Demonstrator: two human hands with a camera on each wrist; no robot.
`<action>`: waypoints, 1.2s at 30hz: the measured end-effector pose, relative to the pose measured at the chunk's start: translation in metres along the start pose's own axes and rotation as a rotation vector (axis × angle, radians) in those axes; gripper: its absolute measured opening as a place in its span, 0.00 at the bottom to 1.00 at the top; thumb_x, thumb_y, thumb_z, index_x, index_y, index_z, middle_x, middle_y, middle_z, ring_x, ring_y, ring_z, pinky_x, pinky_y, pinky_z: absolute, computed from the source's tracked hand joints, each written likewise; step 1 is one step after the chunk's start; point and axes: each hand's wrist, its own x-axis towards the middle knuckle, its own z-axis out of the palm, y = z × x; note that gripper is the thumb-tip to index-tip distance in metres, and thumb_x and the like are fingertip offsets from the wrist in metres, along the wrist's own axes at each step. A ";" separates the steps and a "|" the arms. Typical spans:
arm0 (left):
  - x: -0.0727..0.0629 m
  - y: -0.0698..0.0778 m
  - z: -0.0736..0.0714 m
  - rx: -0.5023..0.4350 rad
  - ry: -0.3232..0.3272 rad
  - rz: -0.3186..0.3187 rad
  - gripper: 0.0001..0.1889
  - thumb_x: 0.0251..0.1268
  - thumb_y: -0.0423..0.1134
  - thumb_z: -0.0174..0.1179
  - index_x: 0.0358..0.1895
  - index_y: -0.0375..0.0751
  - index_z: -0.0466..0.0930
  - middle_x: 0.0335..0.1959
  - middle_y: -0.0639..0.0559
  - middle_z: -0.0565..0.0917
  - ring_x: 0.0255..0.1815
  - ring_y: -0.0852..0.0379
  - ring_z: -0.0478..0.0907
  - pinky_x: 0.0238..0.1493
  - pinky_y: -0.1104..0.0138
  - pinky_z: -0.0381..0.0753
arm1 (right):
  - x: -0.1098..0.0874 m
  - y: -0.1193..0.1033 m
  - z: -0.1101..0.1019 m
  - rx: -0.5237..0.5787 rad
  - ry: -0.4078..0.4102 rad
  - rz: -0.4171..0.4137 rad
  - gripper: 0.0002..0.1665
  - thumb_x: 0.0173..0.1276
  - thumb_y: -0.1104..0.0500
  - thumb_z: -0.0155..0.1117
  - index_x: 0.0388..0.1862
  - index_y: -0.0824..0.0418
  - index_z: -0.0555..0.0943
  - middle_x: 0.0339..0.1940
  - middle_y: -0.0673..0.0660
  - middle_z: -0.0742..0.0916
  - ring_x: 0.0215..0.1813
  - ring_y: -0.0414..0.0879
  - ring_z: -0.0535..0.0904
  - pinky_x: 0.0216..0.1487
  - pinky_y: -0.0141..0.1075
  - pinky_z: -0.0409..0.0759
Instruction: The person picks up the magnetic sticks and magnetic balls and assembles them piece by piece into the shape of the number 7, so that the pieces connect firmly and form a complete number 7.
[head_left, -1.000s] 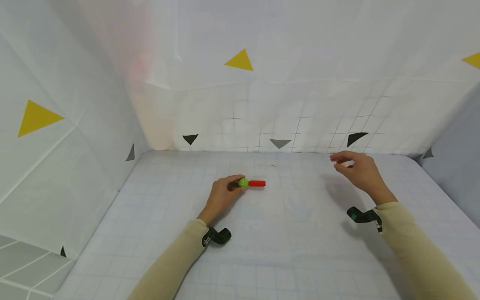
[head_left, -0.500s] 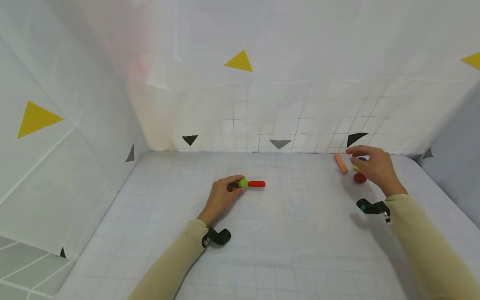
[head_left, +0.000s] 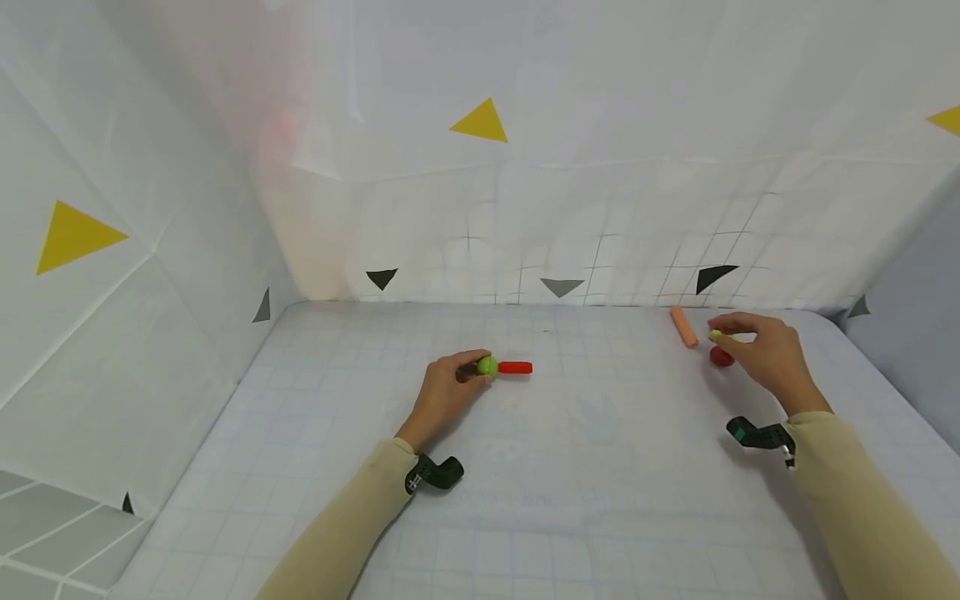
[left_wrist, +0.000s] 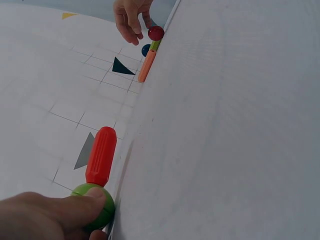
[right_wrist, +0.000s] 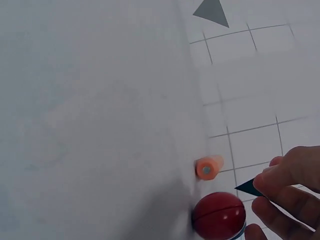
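My left hand (head_left: 442, 392) pinches a green ball (left_wrist: 102, 212) between thumb and fingers. A red ridged stick (left_wrist: 102, 156) joins the ball and points to the right in the head view. My right hand (head_left: 765, 350) hovers at the far right with bent fingers apart and nothing held between them. Just below its fingers lie a red ball (right_wrist: 219, 216) and a yellow-green stick (left_wrist: 155, 45). A blue ball (left_wrist: 145, 50) sits beside that stick, mostly hidden in the other views. To their left rests an orange stick (head_left: 683, 326).
A white grid-patterned cloth (head_left: 555, 467) covers the table. White sheeting (head_left: 645, 167) with triangle markers rises behind it and on both sides. Each wrist carries a dark camera mount; the left mount (head_left: 438, 473) is close over the table.
My right hand has moved right and then slightly nearer, above the small pieces. The orange stick and red ball came into sight. My left hand stays put with the green ball.
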 end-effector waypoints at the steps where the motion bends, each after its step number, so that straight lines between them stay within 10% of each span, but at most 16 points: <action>1: 0.000 0.000 0.000 0.001 -0.001 0.000 0.21 0.66 0.33 0.72 0.63 0.42 0.85 0.49 0.50 0.88 0.45 0.55 0.82 0.52 0.61 0.82 | -0.002 0.001 0.001 0.001 -0.004 0.014 0.21 0.78 0.55 0.64 0.62 0.66 0.83 0.58 0.72 0.84 0.64 0.71 0.69 0.45 0.56 0.72; 36: 0.001 -0.001 0.001 -0.008 0.001 0.002 0.21 0.67 0.33 0.72 0.63 0.41 0.85 0.49 0.51 0.88 0.45 0.55 0.82 0.52 0.61 0.82 | -0.023 0.017 0.018 -0.029 -0.032 0.093 0.28 0.71 0.65 0.70 0.67 0.71 0.76 0.59 0.77 0.79 0.60 0.75 0.70 0.52 0.64 0.80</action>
